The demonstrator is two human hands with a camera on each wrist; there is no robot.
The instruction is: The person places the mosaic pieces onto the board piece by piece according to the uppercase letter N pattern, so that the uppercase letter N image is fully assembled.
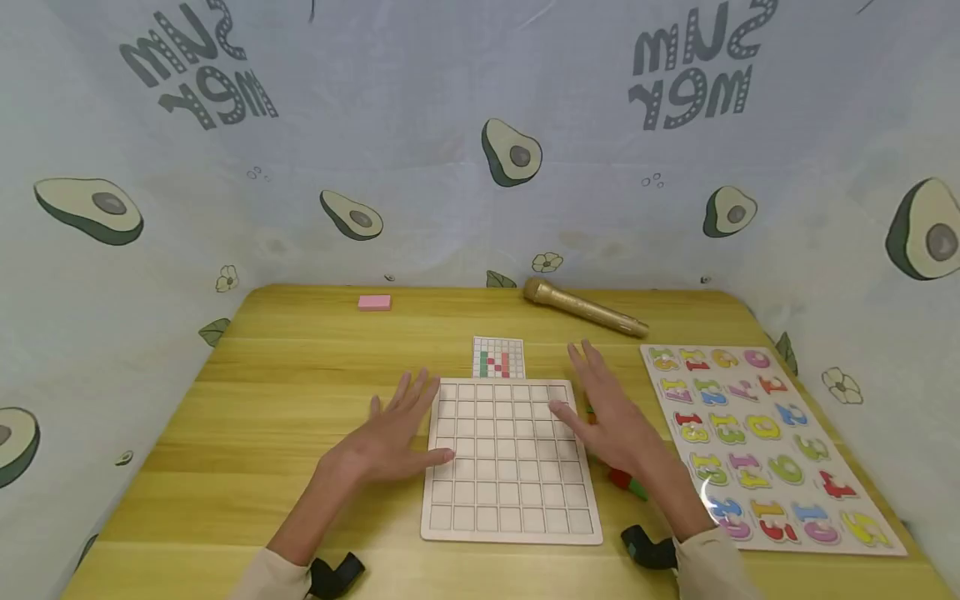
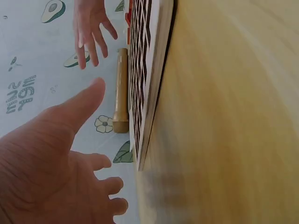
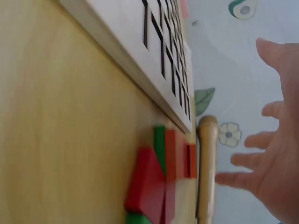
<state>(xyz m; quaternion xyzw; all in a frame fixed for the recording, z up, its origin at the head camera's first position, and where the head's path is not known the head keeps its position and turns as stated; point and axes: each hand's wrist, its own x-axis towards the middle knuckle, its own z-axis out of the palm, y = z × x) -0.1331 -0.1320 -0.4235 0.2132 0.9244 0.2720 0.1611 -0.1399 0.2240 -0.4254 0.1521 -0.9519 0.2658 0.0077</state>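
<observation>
A pale wooden board [image 1: 507, 470] marked with a grid of square cells lies on the table in the head view. Just behind it is a small pattern card [image 1: 498, 347] with green, red and pink squares. My left hand [image 1: 386, 442] is spread at the board's left side, its thumb over the edge, holding nothing. On the other side my right hand [image 1: 621, 427] hovers with straight fingers, also holding nothing. Red and green blocks [image 3: 145, 182] lie on the table right of the board, partly hidden under the right hand in the head view.
A number puzzle board [image 1: 738, 450] with colourful numerals occupies the right side of the table. Along the back lie a gold microphone [image 1: 585, 308] and a pink eraser-like block [image 1: 374, 302]. Behind the wooden table [image 1: 247, 467] hangs a printed cloth [image 1: 435, 150].
</observation>
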